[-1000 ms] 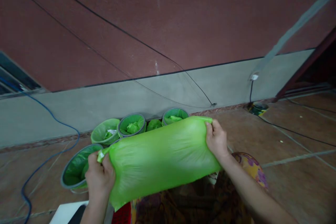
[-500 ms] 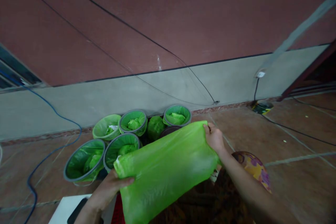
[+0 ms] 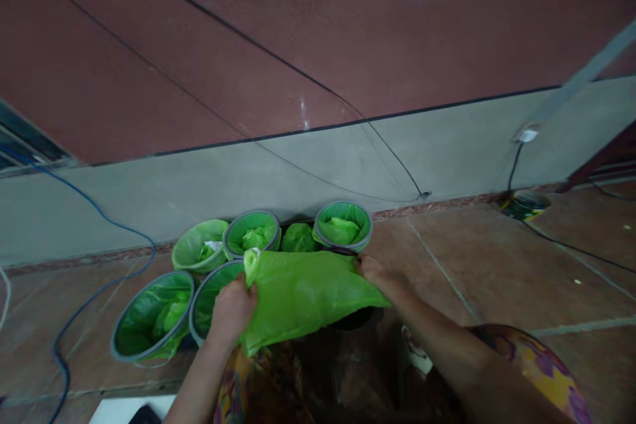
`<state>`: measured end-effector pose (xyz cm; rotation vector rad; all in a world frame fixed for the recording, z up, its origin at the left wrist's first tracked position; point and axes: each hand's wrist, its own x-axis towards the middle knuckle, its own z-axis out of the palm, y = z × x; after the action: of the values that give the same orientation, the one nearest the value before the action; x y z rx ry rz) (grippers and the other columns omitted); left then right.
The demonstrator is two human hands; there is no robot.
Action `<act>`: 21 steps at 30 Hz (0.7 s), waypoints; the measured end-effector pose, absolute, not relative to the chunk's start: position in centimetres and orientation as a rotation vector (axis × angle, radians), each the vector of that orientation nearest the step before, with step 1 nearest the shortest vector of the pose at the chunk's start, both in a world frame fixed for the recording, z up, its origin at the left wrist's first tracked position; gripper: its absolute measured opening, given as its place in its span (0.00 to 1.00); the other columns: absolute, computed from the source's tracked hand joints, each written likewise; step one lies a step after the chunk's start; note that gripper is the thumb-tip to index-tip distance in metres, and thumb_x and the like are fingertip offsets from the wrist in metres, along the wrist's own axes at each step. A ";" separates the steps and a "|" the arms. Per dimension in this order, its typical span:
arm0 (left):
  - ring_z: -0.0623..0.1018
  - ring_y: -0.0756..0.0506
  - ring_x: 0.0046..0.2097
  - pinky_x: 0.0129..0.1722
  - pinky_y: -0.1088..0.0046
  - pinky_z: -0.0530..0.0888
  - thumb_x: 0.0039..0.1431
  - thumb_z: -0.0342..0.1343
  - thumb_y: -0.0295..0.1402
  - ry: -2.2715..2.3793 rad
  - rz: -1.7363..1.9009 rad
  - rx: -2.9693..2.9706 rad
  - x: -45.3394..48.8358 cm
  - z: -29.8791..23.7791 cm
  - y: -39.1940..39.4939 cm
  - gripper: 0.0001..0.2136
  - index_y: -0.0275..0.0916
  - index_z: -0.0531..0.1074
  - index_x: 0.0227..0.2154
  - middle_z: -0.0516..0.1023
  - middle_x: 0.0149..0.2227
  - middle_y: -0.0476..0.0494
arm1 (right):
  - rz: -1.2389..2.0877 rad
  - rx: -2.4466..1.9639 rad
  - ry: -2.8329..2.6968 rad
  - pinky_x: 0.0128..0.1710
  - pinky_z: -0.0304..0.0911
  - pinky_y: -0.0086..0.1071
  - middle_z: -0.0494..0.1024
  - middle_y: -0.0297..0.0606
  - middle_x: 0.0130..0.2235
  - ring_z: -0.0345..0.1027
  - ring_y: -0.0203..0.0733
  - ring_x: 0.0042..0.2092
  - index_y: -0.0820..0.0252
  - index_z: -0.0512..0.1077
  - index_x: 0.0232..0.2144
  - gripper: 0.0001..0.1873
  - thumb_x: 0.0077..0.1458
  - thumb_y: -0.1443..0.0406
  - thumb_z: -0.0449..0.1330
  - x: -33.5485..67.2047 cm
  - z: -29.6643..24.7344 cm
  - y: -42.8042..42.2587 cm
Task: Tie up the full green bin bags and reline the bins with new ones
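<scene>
A bright green plastic bag (image 3: 308, 291) is stretched between my two hands in front of me. My left hand (image 3: 236, 308) grips its left side near a bunched, pale upper corner. At the far right edge, my right hand (image 3: 372, 269) is closed on the bag, its fingers partly hidden. Beneath the bag shows part of a dark bin (image 3: 355, 321), mostly covered by it. Just beyond stand a grey-rimmed bin (image 3: 368, 238) lined with green plastic and a dark green bundle (image 3: 298, 238).
More green-lined bins stand at the left, among them a front one (image 3: 119, 338) and a paler one (image 3: 186, 245) by the wall (image 3: 149, 199). A blue cable (image 3: 99, 288) snakes over the floor. A white board (image 3: 116, 407) with a dark object lies lower left; a black-yellow can (image 3: 527, 205) sits right.
Both hands have brought the bag in closer together, the right hand moving left and down and the left hand slightly right. The bag now hangs over the dark bin. The view has shifted slightly.
</scene>
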<state>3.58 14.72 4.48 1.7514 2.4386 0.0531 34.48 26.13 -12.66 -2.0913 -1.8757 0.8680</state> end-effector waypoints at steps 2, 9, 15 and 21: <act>0.81 0.36 0.42 0.42 0.64 0.74 0.61 0.45 0.33 2.500 -0.107 1.819 4.7 4.3 16.3 0.13 0.32 0.71 0.41 0.81 0.36 0.30 | 0.896 -2.057 -1.899 0.41 0.64 0.27 0.81 0.46 0.44 0.74 0.40 0.42 0.65 0.77 0.43 0.15 0.57 0.69 0.53 35.0 -13.1 26.5; 0.79 0.37 0.47 0.47 0.63 0.72 0.61 0.47 0.33 2.111 -0.004 1.941 9.9 -2.0 21.2 0.12 0.33 0.72 0.40 0.80 0.40 0.31 | 0.938 -1.920 -1.840 0.49 0.64 0.29 0.80 0.42 0.47 0.73 0.41 0.48 0.60 0.76 0.44 0.17 0.56 0.69 0.53 36.0 -12.9 26.0; 0.81 0.41 0.40 0.43 0.67 0.75 0.62 0.49 0.41 1.585 0.478 1.191 16.0 -11.2 23.2 0.17 0.32 0.74 0.42 0.81 0.37 0.35 | 1.283 -1.730 -1.433 0.37 0.69 0.33 0.81 0.40 0.38 0.75 0.41 0.36 0.61 0.73 0.44 0.17 0.59 0.59 0.52 34.0 -13.6 22.6; 0.81 0.45 0.34 0.37 0.67 0.76 0.63 0.46 0.43 1.382 0.510 1.018 17.6 -16.1 21.9 0.21 0.32 0.72 0.49 0.81 0.36 0.38 | 1.224 -1.846 -1.548 0.46 0.66 0.35 0.79 0.47 0.45 0.74 0.45 0.45 0.66 0.68 0.54 0.28 0.53 0.58 0.59 31.7 -16.4 19.8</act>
<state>17.58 21.85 -16.08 1.0175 1.3823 0.5096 31.69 19.80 -16.40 -1.8460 -1.5485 1.2243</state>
